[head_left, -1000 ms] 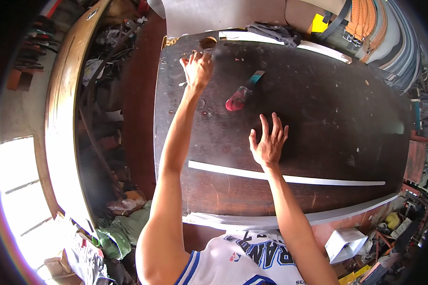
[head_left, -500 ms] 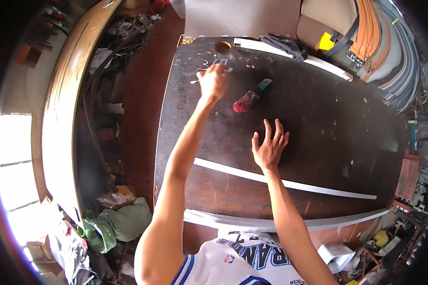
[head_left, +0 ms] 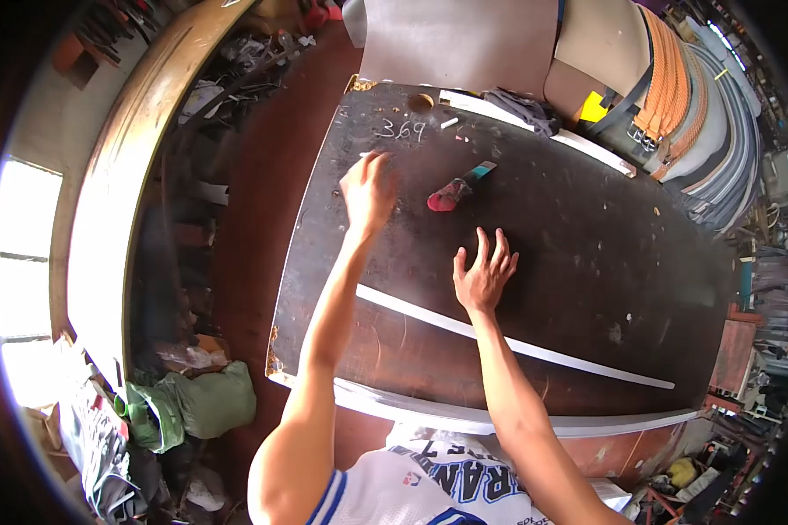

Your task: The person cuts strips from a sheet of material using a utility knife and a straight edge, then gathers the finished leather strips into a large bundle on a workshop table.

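Observation:
My left hand (head_left: pixel 369 194) is over the far left of the dark tabletop, its fingers curled and slightly blurred. A small white chalk piece (head_left: pixel 364 155) shows at its fingertips. Another short stick of white chalk (head_left: pixel 449 122) lies beyond it, near the chalked number 369 (head_left: pixel 401 130). My right hand (head_left: pixel 484 273) rests on the table with fingers spread, holding nothing. Between and beyond my hands lies a knife-like tool (head_left: pixel 460 187) with a red wrapped handle and a teal end. Nearer to me, a long white strip (head_left: pixel 517 345) lies across the table.
The dark table (head_left: pixel 587 254) has a round hole (head_left: pixel 421 102) at its far edge. White bars and dark cloth (head_left: pixel 521 112) lie along that edge. Orange braided belts (head_left: pixel 665 83) and grey straps (head_left: pixel 731 131) hang at the far right. Green bags (head_left: pixel 214 401) sit at the lower left.
My left hand has drawn back from the chalked number, uncovering it and a chalk stick beside it. My right hand stays spread on the table. The whole view has shifted slightly.

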Motion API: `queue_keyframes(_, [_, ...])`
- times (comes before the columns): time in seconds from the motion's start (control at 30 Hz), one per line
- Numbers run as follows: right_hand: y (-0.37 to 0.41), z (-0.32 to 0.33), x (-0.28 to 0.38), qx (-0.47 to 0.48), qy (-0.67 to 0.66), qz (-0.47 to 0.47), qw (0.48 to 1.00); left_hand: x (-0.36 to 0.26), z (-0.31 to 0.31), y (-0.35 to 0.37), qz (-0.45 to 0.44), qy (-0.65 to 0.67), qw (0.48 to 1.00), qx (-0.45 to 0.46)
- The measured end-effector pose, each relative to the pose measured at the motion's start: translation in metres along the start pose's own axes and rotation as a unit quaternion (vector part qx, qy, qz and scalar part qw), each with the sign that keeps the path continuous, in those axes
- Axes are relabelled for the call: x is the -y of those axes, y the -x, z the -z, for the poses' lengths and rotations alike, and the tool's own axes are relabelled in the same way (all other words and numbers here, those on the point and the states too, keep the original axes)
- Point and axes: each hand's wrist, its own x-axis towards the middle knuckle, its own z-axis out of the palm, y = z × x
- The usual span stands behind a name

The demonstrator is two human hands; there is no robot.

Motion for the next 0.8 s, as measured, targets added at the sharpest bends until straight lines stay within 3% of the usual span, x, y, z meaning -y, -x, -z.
queue_keyframes(0.1, [0.001,-0.003,-0.001,-0.023,-0.006,0.004,1.0,0.037,0.072,0.078,0.066,-0.214,0.974,0.018])
queue_keyframes(0.17, [0.001,-0.007,-0.001,-0.027,-0.019,0.003,0.999,0.064,0.116,0.137,0.078,-0.319,0.935,0.135])
queue_keyframes(0.3, [0.005,-0.018,-0.014,-0.064,-0.083,0.021,0.994,0.022,0.194,0.178,0.155,-0.3,0.868,0.365])
queue_keyframes(0.37, [0.009,-0.014,-0.033,-0.02,-0.122,0.067,0.99,-0.021,0.216,0.181,0.218,-0.246,0.855,0.401])
queue_keyframes(0.43, [0.013,-0.006,-0.068,0.076,-0.255,0.124,0.956,-0.028,0.205,0.223,0.131,-0.195,0.953,0.193])
queue_keyframes(0.47, [0.017,0.031,-0.078,0.11,-0.296,0.132,0.94,-0.059,0.204,0.219,0.163,-0.114,0.963,0.18])
queue_keyframes(0.5, [0.027,0.059,-0.093,0.094,-0.317,0.164,0.929,-0.084,0.195,0.218,0.208,-0.083,0.953,0.203])
queue_keyframes(0.53, [0.039,0.08,-0.116,0.115,-0.344,0.172,0.916,-0.107,0.183,0.218,0.165,-0.055,0.965,0.199])
queue_keyframes(0.67, [0.09,0.147,-0.215,0.111,-0.244,0.19,0.944,-0.169,0.104,0.229,0.004,0.036,0.976,0.216])
queue_keyframes(0.73, [0.114,0.161,-0.26,0.131,-0.187,0.174,0.958,-0.194,0.067,0.233,-0.089,-0.026,0.965,0.247])
queue_keyframes(0.8, [0.133,0.174,-0.292,0.16,-0.152,0.136,0.966,-0.201,0.053,0.237,-0.078,-0.056,0.948,0.304])
